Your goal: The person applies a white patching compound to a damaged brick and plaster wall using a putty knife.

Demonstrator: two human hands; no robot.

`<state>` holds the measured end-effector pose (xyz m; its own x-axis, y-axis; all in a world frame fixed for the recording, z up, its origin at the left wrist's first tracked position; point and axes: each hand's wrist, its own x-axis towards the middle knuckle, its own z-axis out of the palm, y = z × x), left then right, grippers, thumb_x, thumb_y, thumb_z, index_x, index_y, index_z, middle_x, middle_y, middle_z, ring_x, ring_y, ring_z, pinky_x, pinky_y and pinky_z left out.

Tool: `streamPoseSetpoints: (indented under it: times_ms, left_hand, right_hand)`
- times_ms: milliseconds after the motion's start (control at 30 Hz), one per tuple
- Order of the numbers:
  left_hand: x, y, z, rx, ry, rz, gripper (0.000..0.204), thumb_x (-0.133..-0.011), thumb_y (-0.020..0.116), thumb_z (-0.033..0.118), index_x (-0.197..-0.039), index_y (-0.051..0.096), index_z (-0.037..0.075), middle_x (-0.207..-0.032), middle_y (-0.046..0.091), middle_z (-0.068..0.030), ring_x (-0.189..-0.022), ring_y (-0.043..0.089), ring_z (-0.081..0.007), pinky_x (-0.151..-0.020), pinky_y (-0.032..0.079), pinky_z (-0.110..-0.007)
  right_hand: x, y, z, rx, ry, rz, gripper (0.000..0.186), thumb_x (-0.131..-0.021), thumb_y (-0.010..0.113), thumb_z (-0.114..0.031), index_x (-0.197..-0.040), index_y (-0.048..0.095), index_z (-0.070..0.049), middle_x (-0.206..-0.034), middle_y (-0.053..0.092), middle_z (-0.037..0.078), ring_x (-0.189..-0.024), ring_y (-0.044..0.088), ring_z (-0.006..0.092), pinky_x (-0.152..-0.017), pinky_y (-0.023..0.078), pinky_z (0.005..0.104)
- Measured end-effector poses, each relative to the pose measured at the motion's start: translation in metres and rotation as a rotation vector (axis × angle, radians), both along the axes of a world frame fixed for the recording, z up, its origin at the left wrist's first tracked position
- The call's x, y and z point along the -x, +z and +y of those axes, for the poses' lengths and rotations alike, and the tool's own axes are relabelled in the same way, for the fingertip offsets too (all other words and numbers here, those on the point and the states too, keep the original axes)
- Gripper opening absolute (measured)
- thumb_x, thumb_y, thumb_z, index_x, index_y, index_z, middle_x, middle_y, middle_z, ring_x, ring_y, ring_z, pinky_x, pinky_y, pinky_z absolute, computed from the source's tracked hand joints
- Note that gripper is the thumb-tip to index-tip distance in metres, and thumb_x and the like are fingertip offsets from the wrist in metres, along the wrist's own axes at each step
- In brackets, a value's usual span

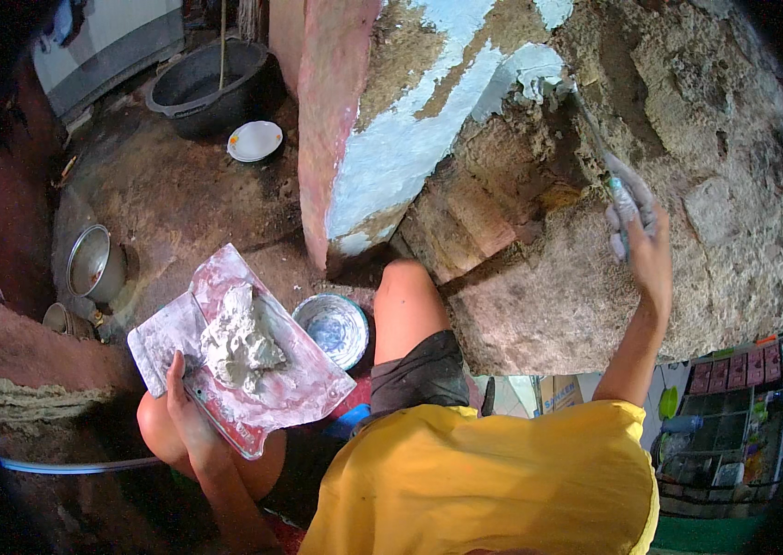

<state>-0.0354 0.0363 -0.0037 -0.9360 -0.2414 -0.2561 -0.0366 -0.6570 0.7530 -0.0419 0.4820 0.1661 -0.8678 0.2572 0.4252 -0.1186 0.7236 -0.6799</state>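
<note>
Seen from above, a person in a yellow shirt crouches on a dirt floor (179,199) before a crumbling wall (688,139). At the far left of the floor stand a metal pot (93,264) and, farther back, a black basin (211,88) with a white plate (254,141) beside it. The left hand (183,402) has its grip clenched on the near edge of a flat, plaster-smeared board (294,375), which rests over the left knee; a sizeable heap of grey-white plaster (239,342) sits at the board's middle. Just right of the board, a blue-and-white bowl (336,328) stands on the floor. The right hand (637,227), grip closed around a trowel (595,134), presses the blade tip to the wall. A pale band of fresh plaster (410,148) already covers the wall's left part; the rough brown masonry to the right and below looks bare, so most of the coating seems left to do.
</note>
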Motion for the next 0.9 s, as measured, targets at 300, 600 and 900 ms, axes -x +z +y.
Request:
streamPoseSetpoints:
  times_ms: [300,600,900]
  left_hand:
    - [-0.001,0.003,-0.003,-0.03,-0.016,-0.106,0.037,-0.088,0.047,0.026,-0.111,0.05,-0.003,-0.104,0.058,-0.0109,-0.094,0.057,-0.0202,-0.086,0.043,-0.033]
    - [0.0,-0.021,-0.014,-0.021,-0.058,0.025,0.036,-0.088,0.048,0.025,-0.111,0.05,-0.003,-0.104,0.058,-0.0101,-0.094,0.057,-0.0202,-0.086,0.043,-0.032]
    - [0.002,-0.007,-0.008,0.07,0.006,-0.05,0.036,-0.088,0.047,0.026,-0.111,0.05,-0.002,-0.104,0.058,-0.0093,-0.095,0.056,-0.0193,-0.086,0.043,-0.032]
  right_hand:
    - [0.006,0.017,-0.005,-0.221,-0.068,0.019,0.033,-0.087,0.048,-0.015,-0.119,0.053,-0.008,-0.076,0.058,0.004,-0.059,0.05,0.0101,-0.05,0.042,0.0245]
    - [0.028,-0.038,-0.016,-0.703,-0.302,0.071,0.045,-0.076,0.057,-0.009,-0.12,0.048,-0.009,-0.09,0.06,0.022,-0.077,0.059,0.0378,-0.065,0.046,0.0455]
    - [0.017,-0.021,-0.03,-0.792,-0.364,-0.178,0.045,-0.075,0.056,-0.01,-0.12,0.048,-0.007,-0.078,0.06,0.022,-0.07,0.059,0.0393,-0.063,0.046,0.0478]
